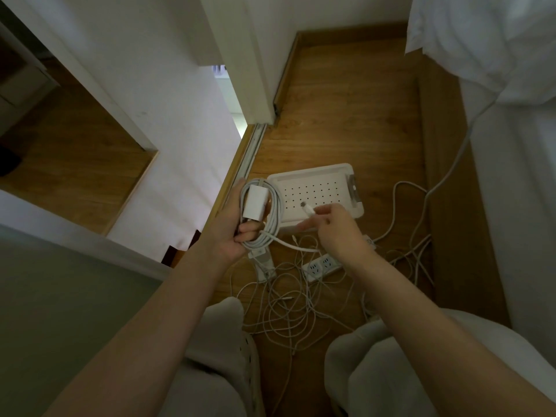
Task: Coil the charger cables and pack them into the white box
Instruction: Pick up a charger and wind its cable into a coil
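My left hand [233, 224] grips a white charger adapter [254, 203] with its cable wound in a coil [275, 212] around it, held above the wooden floor. My right hand [334, 228] pinches the loose end of that cable just behind its plug [307, 207], over the white box. The white box [319, 176] lies flat on the floor beyond my hands, its top dotted with small holes. A tangle of thin white cables [288, 308] lies on the floor between my knees.
A white power strip [322, 264] lies under my right wrist among the cables. A second white adapter [264, 261] sits below my left hand. A bed with white bedding [511, 115] fills the right side. A white wall and sliding-door track [255, 142] run along the left.
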The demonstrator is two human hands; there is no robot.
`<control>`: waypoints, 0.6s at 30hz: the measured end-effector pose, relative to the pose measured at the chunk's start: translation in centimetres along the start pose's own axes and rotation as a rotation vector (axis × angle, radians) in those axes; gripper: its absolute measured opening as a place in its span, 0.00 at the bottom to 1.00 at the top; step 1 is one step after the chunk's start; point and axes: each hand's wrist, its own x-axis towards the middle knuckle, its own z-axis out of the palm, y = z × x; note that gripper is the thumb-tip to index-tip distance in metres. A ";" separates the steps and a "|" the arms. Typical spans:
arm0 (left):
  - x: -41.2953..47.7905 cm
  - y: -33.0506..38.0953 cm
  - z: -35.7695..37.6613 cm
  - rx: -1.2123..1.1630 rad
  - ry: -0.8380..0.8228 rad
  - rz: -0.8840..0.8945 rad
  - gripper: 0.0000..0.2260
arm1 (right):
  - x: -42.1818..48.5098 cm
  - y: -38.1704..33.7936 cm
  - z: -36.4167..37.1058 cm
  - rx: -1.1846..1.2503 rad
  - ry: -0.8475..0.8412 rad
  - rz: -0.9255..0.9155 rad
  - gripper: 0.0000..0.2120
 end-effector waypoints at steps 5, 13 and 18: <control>-0.2 -0.6 0.6 0.072 -0.012 -0.046 0.23 | -0.9 0.3 0.6 -0.034 -0.098 -0.116 0.09; -0.2 -0.9 0.7 0.186 0.077 -0.059 0.29 | -1.3 0.2 0.9 0.428 -0.279 0.019 0.11; -0.5 -0.8 0.9 0.200 0.037 -0.013 0.24 | -0.9 0.4 1.1 0.532 -0.180 0.050 0.07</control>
